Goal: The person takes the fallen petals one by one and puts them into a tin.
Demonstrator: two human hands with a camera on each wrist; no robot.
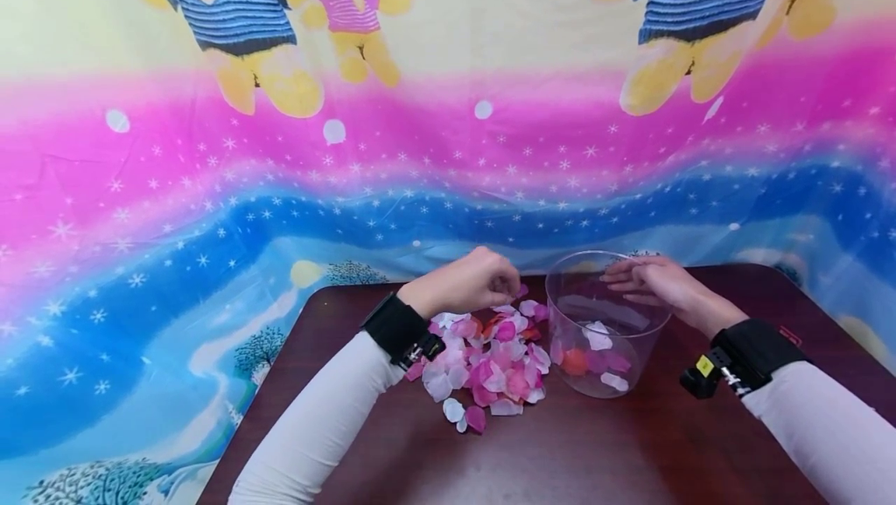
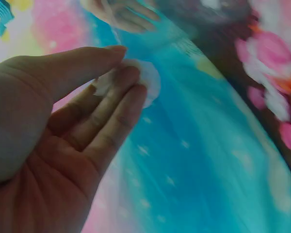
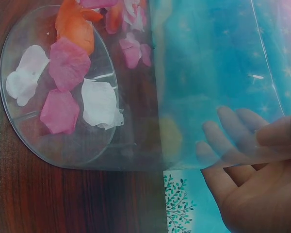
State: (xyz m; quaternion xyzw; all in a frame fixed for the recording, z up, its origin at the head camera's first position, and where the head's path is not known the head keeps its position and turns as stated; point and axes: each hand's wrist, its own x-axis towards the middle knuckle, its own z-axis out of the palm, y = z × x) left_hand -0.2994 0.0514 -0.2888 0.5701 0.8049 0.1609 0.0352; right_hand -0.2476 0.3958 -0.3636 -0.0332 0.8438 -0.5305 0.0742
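Both hands work at the far edge of a dark wooden table (image 1: pixel 434 458). On the person's left, the left hand (image 1: pixel 467 281) hovers over the far side of a loose pile of petals (image 1: pixel 490 365), its fingers curled in; the left wrist view shows the thumb and fingertips (image 2: pixel 128 80) pinching a single white petal (image 2: pixel 148 82) between them. That pile, a mix of pink, white and orange-red pieces, lies on the tabletop between the two forearms, just beside a clear round container (image 1: pixel 605 326) that stands upright to its right. The right hand (image 1: pixel 654 281) rests on the container's far rim, fingers laid over the edge; in the right wrist view the fingers (image 3: pixel 233 131) show through the transparent wall, with the thumb on the outer side, so the hand grips the rim. On the container's floor lie a few petals (image 3: pixel 68 63): two white, two or three pink, and one orange. Each wrist wears a black band (image 1: pixel 399 327), and pale long sleeves (image 1: pixel 315 427) cover both forearms. Behind the table hangs a bright cloth backdrop (image 1: pixel 420 163) printed with bands of pink, blue and pale yellow, white stars, small trees and yellow bears in striped shirts.
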